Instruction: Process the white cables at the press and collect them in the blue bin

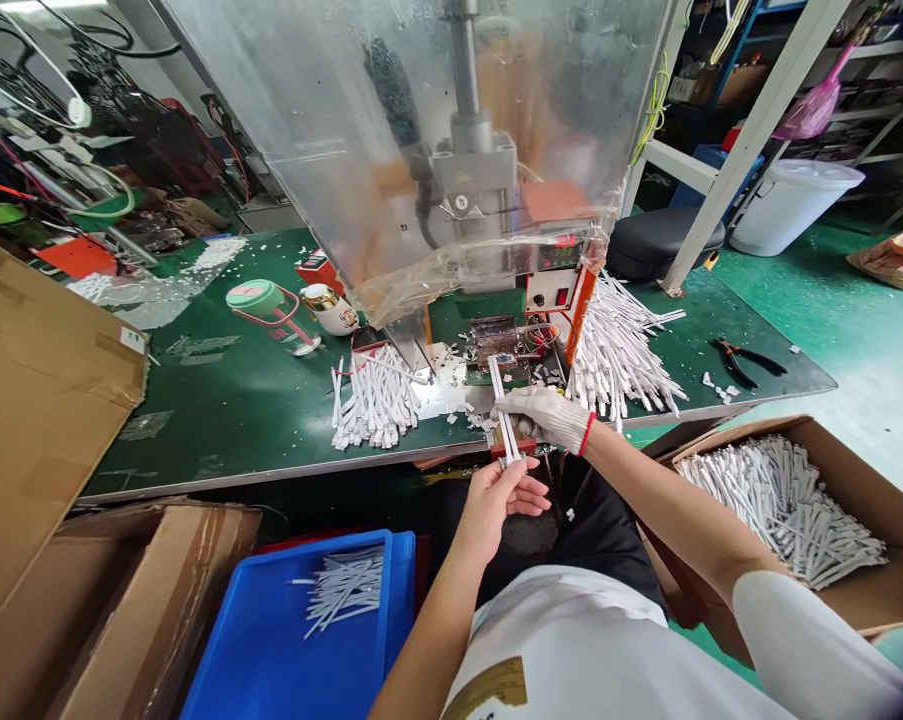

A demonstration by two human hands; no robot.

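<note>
Left hand (494, 508): your fingers pinch the lower ends of the white cables (506, 425).
Right hand (542, 418): gloved, closed on them higher up.
Cables: over the green counter's (218, 410) front edge, just before the press (473, 175).

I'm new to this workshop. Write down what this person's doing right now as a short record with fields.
Left hand: bare, holding the lower end of the white strips
Right hand: gloved, red band at the wrist, gripping the same strips higher up
Bench: green workbench
Machine: press behind a clear plastic sheet
Piles: white pieces and, either side of the press
Tool: red-and-black pliers
Containers: blue tray, open cardboard box, both holding white pieces
</note>
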